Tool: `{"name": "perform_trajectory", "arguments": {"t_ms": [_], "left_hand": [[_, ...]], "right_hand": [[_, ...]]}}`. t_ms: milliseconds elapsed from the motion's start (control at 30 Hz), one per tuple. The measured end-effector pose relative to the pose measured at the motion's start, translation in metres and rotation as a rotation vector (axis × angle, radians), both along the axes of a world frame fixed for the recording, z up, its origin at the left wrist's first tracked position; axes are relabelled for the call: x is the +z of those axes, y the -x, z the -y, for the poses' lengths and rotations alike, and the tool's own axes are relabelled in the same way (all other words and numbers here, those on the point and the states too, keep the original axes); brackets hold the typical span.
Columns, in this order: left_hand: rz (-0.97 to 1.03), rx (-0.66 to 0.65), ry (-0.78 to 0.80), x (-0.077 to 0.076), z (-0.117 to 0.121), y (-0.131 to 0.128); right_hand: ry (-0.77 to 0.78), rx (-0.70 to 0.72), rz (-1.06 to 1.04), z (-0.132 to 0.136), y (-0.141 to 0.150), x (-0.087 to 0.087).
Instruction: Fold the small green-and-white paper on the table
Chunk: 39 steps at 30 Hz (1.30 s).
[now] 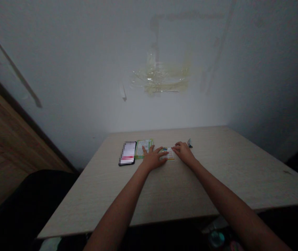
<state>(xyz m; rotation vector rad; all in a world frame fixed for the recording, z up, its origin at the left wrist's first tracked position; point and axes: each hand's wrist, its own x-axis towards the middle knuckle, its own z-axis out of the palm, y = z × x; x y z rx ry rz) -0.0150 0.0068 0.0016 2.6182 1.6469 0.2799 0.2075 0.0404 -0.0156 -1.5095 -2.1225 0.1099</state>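
Note:
My left hand (153,158) lies spread on the table, its fingers fanned out flat. Under its right-hand fingers is a small, pale printed card (170,156) with coloured patches, partly covered. The fingertips on the other side reach the edge of a green-bordered printed leaflet or packet (140,149). At the card's upper right edge, my right hand (184,151) has its thumb and fingers pinched together on the corner. Just beyond that hand sits a small crumpled scrap (190,143), too small to name.
A phone (128,153) with a lit screen lies left of the green-bordered leaflet. The pale wooden table (175,195) meets a wall (203,111) bearing old clear tape (162,78). Beneath the near right edge, several dim items show, including a bottle-like thing (216,238).

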Motion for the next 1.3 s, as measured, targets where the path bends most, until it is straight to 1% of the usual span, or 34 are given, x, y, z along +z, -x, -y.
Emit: {"name": "perform_trajectory", "arguments": {"t_ms": [167,267,433,667,1000,1167,1300], "left_hand": [[-0.005,-0.001,-0.009,0.002,0.001,0.000],[0.006,-0.003,-0.033,0.000,0.003,-0.001],[0.025,0.024,-0.110,-0.006,0.006,-0.004],[0.025,0.024,-0.098,-0.004,0.008,-0.006],[0.027,0.038,-0.074,-0.001,0.008,-0.007],[0.022,0.039,-0.073,-0.002,0.008,-0.006],[0.016,0.034,-0.095,-0.004,0.007,-0.006]], "right_hand": [[-0.018,-0.048,0.063,0.001,0.005,-0.001],[-0.011,-0.046,0.062,0.001,0.004,-0.003],[-0.010,0.003,-0.026,0.003,0.000,-0.002],[-0.011,0.005,-0.072,0.004,0.001,0.000],[0.059,0.054,-0.068,-0.003,-0.008,-0.001],[0.099,0.104,-0.060,0.000,-0.013,0.000],[0.141,0.136,-0.099,0.005,-0.017,0.002]]}}
